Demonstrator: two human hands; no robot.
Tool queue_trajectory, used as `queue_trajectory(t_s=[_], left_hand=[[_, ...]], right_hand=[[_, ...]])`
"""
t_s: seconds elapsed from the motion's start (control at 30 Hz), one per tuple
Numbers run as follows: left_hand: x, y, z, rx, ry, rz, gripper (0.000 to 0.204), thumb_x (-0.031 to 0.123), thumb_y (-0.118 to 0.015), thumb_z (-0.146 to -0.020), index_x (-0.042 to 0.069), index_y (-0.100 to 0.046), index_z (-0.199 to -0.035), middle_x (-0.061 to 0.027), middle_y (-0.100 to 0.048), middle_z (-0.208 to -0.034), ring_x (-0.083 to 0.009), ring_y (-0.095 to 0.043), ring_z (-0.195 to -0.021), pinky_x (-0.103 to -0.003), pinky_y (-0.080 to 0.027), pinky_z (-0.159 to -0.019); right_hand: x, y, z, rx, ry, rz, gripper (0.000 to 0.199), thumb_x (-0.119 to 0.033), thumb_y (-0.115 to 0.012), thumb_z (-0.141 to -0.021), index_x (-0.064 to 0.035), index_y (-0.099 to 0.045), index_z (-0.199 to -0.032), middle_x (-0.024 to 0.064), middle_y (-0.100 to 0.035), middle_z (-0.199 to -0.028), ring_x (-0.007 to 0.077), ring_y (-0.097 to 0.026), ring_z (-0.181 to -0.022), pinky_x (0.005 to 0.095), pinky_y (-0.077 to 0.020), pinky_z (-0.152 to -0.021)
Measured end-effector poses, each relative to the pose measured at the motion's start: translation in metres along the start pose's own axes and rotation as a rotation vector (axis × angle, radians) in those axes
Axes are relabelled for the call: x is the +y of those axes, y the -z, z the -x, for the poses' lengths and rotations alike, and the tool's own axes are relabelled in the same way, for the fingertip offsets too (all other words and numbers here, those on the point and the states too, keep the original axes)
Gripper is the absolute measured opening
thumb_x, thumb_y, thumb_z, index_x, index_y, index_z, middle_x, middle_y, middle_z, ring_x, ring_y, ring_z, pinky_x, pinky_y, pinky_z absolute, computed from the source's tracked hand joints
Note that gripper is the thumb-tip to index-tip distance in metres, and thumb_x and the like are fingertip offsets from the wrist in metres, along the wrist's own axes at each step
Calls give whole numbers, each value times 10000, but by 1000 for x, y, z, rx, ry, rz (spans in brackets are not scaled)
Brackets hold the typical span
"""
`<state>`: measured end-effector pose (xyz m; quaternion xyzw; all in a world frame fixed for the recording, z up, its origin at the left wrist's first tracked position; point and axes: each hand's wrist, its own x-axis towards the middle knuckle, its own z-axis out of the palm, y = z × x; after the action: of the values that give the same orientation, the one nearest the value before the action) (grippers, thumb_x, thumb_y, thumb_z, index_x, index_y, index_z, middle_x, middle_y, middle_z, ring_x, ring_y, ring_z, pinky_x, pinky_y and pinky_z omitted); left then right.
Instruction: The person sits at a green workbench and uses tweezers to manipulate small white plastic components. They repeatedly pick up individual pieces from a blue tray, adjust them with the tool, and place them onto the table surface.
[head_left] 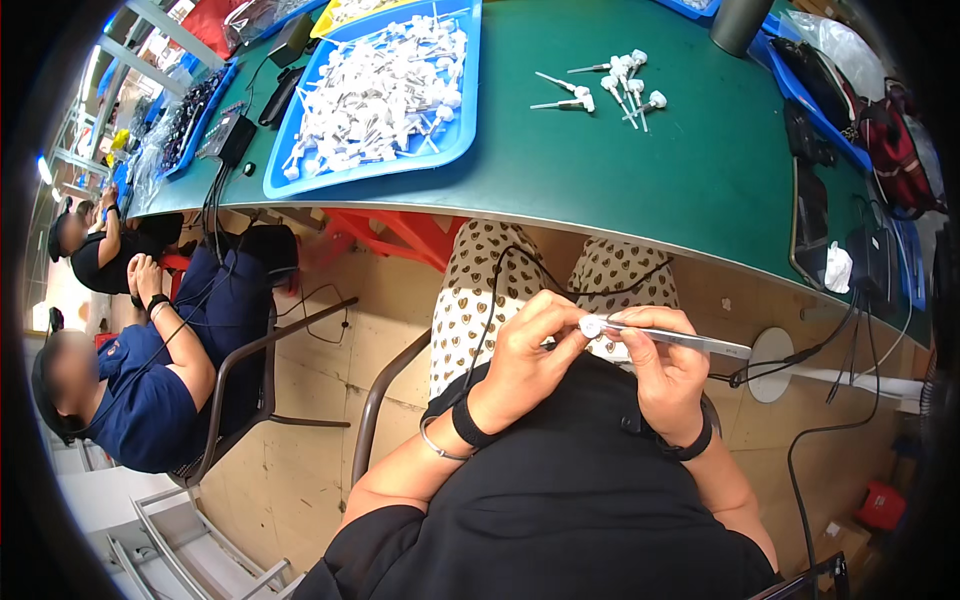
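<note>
Above my lap, just off the table's front edge, my left hand (530, 348) pinches a small white plastic part (591, 326) between thumb and fingertips. My right hand (668, 372) is closed around silver metal tweezers (705, 343), which slant across its fingers. The tweezers' tip end meets the white part, where the two hands come together; fingers hide the exact contact. On the green table (560, 170) lie several loose white parts (625, 75) with thin grey stems. A blue tray (445, 153) to their left holds a heap of similar white pieces (375, 95).
A dark cylinder (740, 22) stands at the table's far right, near a dark red bag (890, 150) and a black box (872, 262). Cables hang off the right edge. A person in dark blue (160, 390) sits at left, beyond a chair armrest. A red stool (400, 235) is under the table.
</note>
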<state>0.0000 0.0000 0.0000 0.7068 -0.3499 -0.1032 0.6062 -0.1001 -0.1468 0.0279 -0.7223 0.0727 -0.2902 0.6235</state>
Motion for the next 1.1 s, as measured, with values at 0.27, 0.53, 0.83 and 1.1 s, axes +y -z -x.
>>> queue_trajectory(t_s=[0.27,0.53,0.83,1.1], left_hand=[[-2,-1,1,1,-22,-13,84,-13,-758,-890,1,-707,-955,-83,-674,-922,-155,-648,-779,-272,-538,-657],[-1,-1,1,-6,-20,-20,85,-15,-755,-893,7,-706,-959,-80,-671,-914,-155,-641,-776,-272,-533,-658],[-2,-1,0,-5,-34,-30,75,-8,-753,-897,11,-702,-949,-76,-669,-904,-158,-637,-774,-275,-531,-656],[-1,-1,-1,-5,-33,-38,65,-1,-753,-901,14,-701,-936,-73,-670,-895,-156,-632,-763,-275,-526,-646]], right_hand=[[0,-2,1,5,1,35,95,-15,-710,-957,15,-679,-1041,101,-735,-922,141,-703,-778,270,-566,-684],[-4,-3,-1,-5,-38,-29,77,3,-672,-980,48,-660,-1041,115,-738,-938,146,-719,-804,268,-593,-716],[-5,-4,-1,-2,-117,-136,90,-8,-611,-1018,67,-623,-1067,137,-732,-967,181,-745,-892,303,-631,-805],[-5,-3,-2,-11,-143,-124,102,-23,-600,-1028,68,-619,-1069,135,-730,-970,175,-743,-900,303,-632,-813]])
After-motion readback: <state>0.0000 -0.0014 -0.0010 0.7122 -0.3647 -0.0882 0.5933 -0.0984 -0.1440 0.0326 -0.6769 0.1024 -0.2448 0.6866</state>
